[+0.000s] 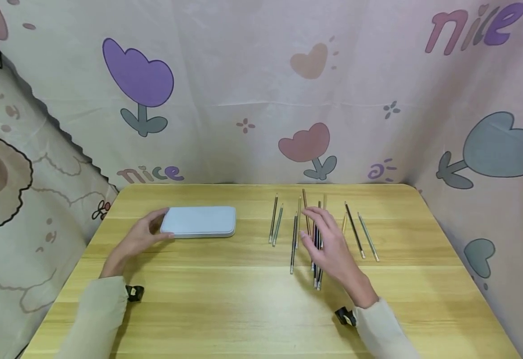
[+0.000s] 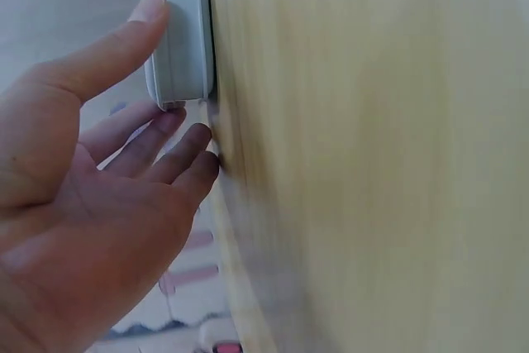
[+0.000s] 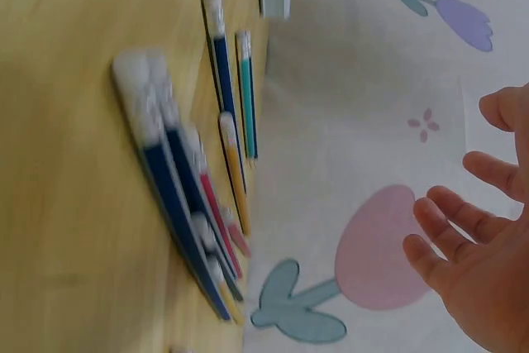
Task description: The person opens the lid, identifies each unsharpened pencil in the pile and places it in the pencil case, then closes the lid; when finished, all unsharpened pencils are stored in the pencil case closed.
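Note:
A pale, flat pencil case (image 1: 198, 222) with rounded corners lies on the left part of the table. My left hand (image 1: 142, 234) holds its left end, thumb along the front side and fingers at the back corner. In the left wrist view the thumb presses the side of the case (image 2: 183, 39), and the other fingers of the hand (image 2: 91, 179) are bent near its end. My right hand (image 1: 330, 247) hovers over a loose bunch of pencils (image 1: 317, 269), thumb and fingers spread, holding nothing. In the right wrist view the pencils (image 3: 178, 179) lie apart from the hand (image 3: 488, 229).
Two pencils (image 1: 273, 219) lie left of the bunch, and a dark pencil (image 1: 354, 230) and a greenish one (image 1: 368, 237) lie to its right. The wooden table (image 1: 225, 314) ends at a patterned cloth (image 1: 225, 75) behind it. More cloth hangs at both sides.

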Motion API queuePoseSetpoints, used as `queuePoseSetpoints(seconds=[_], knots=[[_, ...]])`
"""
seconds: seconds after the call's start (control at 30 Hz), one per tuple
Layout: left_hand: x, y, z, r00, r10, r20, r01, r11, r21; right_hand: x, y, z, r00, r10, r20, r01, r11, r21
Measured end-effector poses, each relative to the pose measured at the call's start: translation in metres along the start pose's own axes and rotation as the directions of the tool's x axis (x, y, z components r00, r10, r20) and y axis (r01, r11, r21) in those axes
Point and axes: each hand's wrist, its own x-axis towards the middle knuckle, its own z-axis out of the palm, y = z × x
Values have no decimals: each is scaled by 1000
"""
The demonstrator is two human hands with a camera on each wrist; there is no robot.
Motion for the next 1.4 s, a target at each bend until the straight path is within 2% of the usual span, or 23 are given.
queuePoseSetpoints(seconds=[0.13, 0.3, 0.53, 0.67, 0.83, 1.17, 1.4], knots=[[4, 9, 14, 1000, 4, 8, -4, 999, -39, 6, -5, 18, 999, -40, 10, 39, 997, 64], [8, 20, 31, 1000, 24, 10, -23, 996, -83, 12, -10, 41, 998, -51, 32, 48, 995, 93], [16, 34, 50, 999, 34, -9, -35, 997, -76, 25, -13, 73, 994, -91, 63, 81, 986, 145], [19, 37, 57, 999, 38, -22, -40, 995, -89, 33, -15, 89, 994, -81, 79, 65, 980, 188], [20, 39, 59, 1000, 13, -21, -16, 993, -117, 43, -20, 108, 987, -68, 146, 43, 985, 169], [16, 31, 54, 1000, -15, 18, 18, 989, -150, 60, -28, 141, 965, -125, 231, 89, 983, 160], [16, 27, 52, 1000, -8, 24, 13, 976, -218, 63, -27, 150, 954, -67, 292, 32, 992, 124]])
